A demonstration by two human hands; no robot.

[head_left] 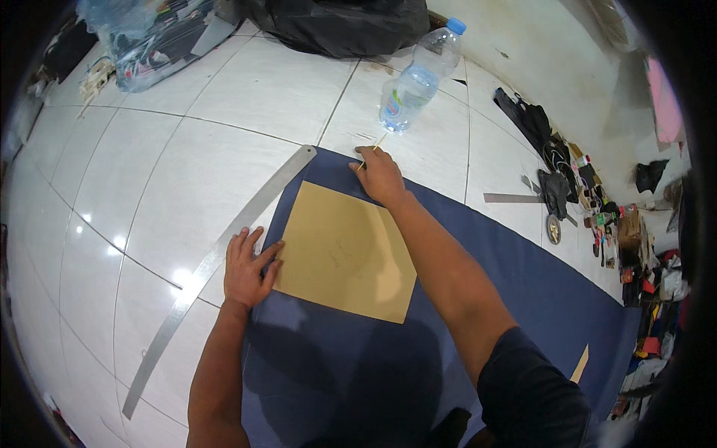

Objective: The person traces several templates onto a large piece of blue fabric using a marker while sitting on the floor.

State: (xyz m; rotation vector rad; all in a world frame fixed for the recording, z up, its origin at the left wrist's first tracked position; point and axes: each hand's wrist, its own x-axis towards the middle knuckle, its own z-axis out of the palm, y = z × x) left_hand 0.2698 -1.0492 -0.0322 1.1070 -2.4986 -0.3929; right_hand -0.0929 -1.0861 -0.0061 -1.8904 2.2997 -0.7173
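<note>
currently, left hand (250, 270) spread, ungripping, against tan card (343, 254); right hand (381, 175) pinches thin yellow stick (382, 140). card already laid on navy sheet (485, 246), surrounding sheet uncut.

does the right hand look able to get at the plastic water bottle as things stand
Probably yes: the right hand is near the plastic water bottle, and nothing seems to block the way, though the thin yellow stick in its grip may need putting down first.

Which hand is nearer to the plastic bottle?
Right. The right hand, holding a thin stick, is just below the bottle in the picture; the left hand is farther off, at the left edge of the tan sheet.
</note>
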